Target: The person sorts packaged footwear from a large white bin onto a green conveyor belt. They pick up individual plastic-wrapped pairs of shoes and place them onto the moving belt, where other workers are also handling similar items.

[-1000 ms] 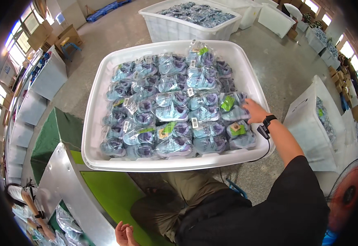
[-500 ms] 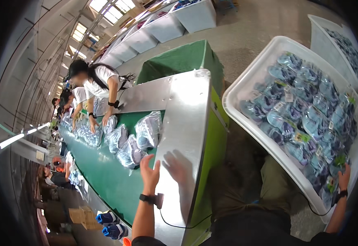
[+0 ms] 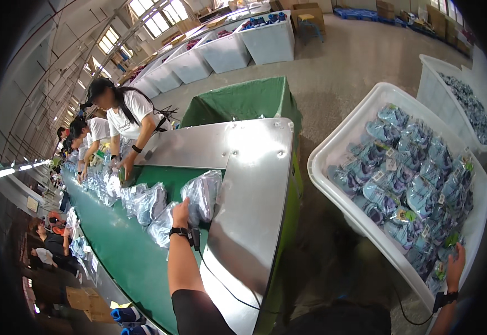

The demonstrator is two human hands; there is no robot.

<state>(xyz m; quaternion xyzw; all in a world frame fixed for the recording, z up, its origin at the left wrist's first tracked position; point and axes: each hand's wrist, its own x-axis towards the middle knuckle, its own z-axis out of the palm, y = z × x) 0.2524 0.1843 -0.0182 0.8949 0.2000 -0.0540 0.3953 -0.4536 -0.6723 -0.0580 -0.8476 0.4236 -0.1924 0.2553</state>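
My left hand (image 3: 180,215) is among the clear-bagged shoes at the near end of the green conveyor belt (image 3: 126,254). Its fingers close at the edge of a bagged shoe (image 3: 163,228), partly hidden by the plastic. Just right of that hand stands a larger bagged shoe (image 3: 203,195), and farther left lies another bagged shoe (image 3: 151,204). On my right side, my right hand (image 3: 455,267) rests with parted fingers over bagged blue-grey shoes (image 3: 422,195) in a white tub (image 3: 341,215), beside a green tag.
A metal ledge (image 3: 254,190) borders the belt's end, with a green cloth-lined bin (image 3: 238,100) behind it. Across the belt's far end, a co-worker (image 3: 129,120) handles bagged items. More white tubs (image 3: 265,44) line the back. A cable (image 3: 224,287) trails from my left wrist.
My left hand has moved forward and left from above the metal ledge onto the bagged shoes. My right hand stays at the tub's near end. The view has tilted up.
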